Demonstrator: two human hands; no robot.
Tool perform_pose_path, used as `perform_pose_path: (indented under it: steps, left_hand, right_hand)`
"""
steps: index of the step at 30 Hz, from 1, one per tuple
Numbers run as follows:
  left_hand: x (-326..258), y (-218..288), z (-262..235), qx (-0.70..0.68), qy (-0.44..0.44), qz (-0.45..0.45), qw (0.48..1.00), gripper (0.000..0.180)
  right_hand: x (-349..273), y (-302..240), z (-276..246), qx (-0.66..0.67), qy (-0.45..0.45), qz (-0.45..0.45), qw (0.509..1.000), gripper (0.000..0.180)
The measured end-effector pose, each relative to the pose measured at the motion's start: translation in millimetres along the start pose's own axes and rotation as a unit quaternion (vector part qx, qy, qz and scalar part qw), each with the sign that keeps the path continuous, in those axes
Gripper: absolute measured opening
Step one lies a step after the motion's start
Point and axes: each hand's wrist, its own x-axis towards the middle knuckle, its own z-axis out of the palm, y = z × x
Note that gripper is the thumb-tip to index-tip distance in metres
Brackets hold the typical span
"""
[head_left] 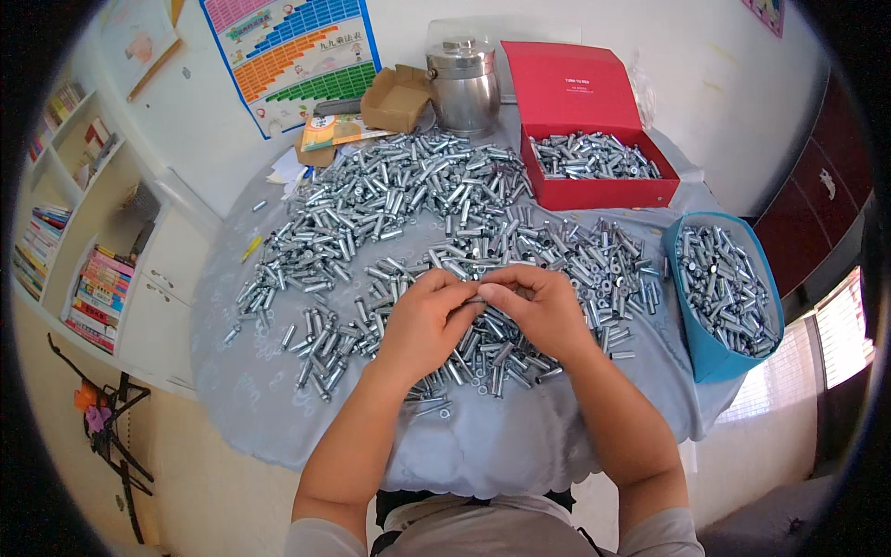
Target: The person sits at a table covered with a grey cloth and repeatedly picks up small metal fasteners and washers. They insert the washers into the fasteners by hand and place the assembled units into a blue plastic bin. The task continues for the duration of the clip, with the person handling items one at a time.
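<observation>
My left hand (425, 320) and my right hand (546, 314) meet over the near middle of a big pile of silvery metal sleeve anchors (418, 186). Both are closed, thumbs and fingertips pinched together around a small silvery metal part (477, 290). Fingers cover most of it, so its exact kind does not show. Anchors lie loose beneath and around both hands. Close to my forearms a few washers (445, 414) rest on the cloth.
A grey tablecloth (255, 408) covers the round table. At the back right stands an open red box (608, 193) of anchors; a blue bin (719, 367) of them is at the right. Behind the pile are a steel canister (462, 88) and a cardboard box (394, 97).
</observation>
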Motion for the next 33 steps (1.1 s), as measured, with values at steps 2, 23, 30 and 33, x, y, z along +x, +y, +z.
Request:
perform_pose_path:
  steps: [2, 23, 30, 33]
  left_hand:
    - [-0.5, 6.4, -1.8, -0.067, 0.026, -0.04, 0.997, 0.024]
    - [-4.4, -9.0, 4.0, -0.419, 0.051, -0.235, 0.876, 0.02]
    - [-4.1, -8.0, 7.9, -0.434, 0.057, -0.236, 0.868, 0.02]
    - [-4.9, -8.1, 7.3, -0.443, 0.058, -0.234, 0.864, 0.02]
  right_hand:
    - [-1.1, -2.6, -3.5, -0.03, 0.008, 0.019, 0.999, 0.018]
    - [-0.3, -5.2, -4.9, 0.039, 0.027, 0.032, 0.998, 0.018]
    - [1.4, 3.4, -9.8, 0.017, -0.007, 0.039, 0.999, 0.023]
    - [1.7, -2.1, -12.9, 0.008, -0.036, 0.089, 0.995, 0.024]
